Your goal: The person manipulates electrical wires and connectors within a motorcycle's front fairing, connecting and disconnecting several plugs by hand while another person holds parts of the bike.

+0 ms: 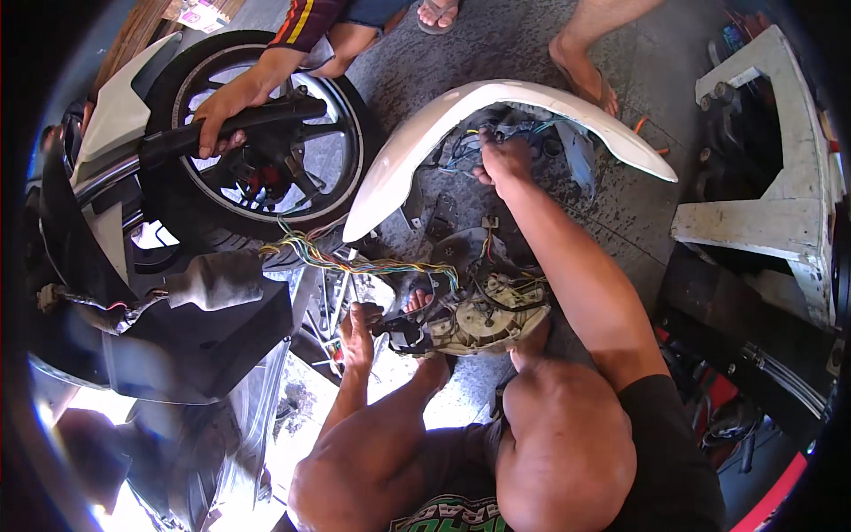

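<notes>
My left hand [356,344] is closed on a black bracket-like part [379,321] at the left end of a dirty cream-coloured plastic housing [483,321]. The housing has a round moulding and sits between my knees. A bundle of coloured wires [355,262] runs left from it. My right hand [503,166] reaches forward inside the curve of a white motorcycle fender [461,99], over a cluster of wires and small parts [532,131]. Its fingers are drawn together; what they pinch, if anything, I cannot make out.
At the far left, another person's hand [232,105] grips a black fork tube [266,117] above a motorcycle wheel [353,168]. A grey wrapped connector [214,282] hangs nearby. A worn white wooden stand [753,222] stands right. Bare feet [585,75] are beyond the fender.
</notes>
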